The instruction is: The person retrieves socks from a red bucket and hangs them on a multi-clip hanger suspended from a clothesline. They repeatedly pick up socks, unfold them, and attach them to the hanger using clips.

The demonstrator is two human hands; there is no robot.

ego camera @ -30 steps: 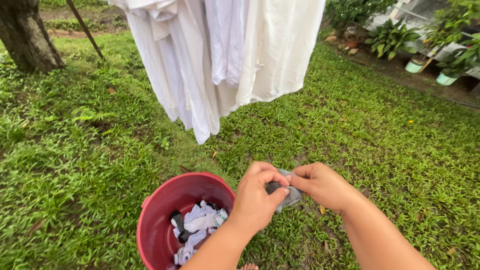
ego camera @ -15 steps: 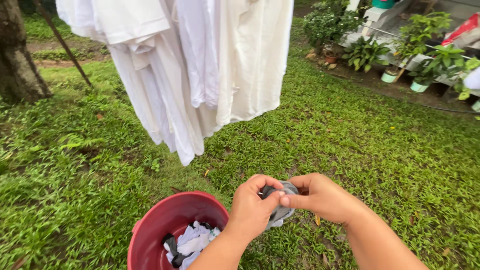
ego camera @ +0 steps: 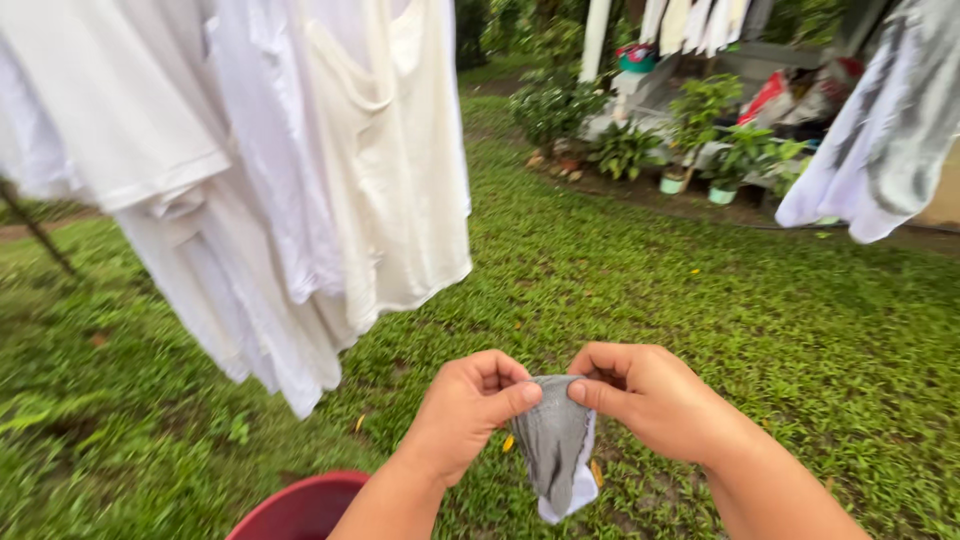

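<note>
While both hands are up in front, a small grey sock (ego camera: pixel 553 440) hangs between them, near the camera and low in the middle of the view. The left hand (ego camera: pixel 462 410) is curled almost shut, with thumb and first finger pinching the left side of the sock's top edge. The right hand (ego camera: pixel 645 395) is curled the same way and pinches the right side. The rest of the sock droops down with a white bit at the bottom (maybe its inside).

It looks soft, floppy and very light, so it will sag and swing. It may be damp, but I cannot tell. The best place to hold it is the top edge, where the fingers are now.

A red bucket (ego camera: pixel 300 510) sits near, to the left, on the grass (ego camera: pixel 780 330). White clothes (ego camera: pixel 300 180) hang far to the left, and potted plants (ego camera: pixel 700 140) stand far off on the right.
</note>
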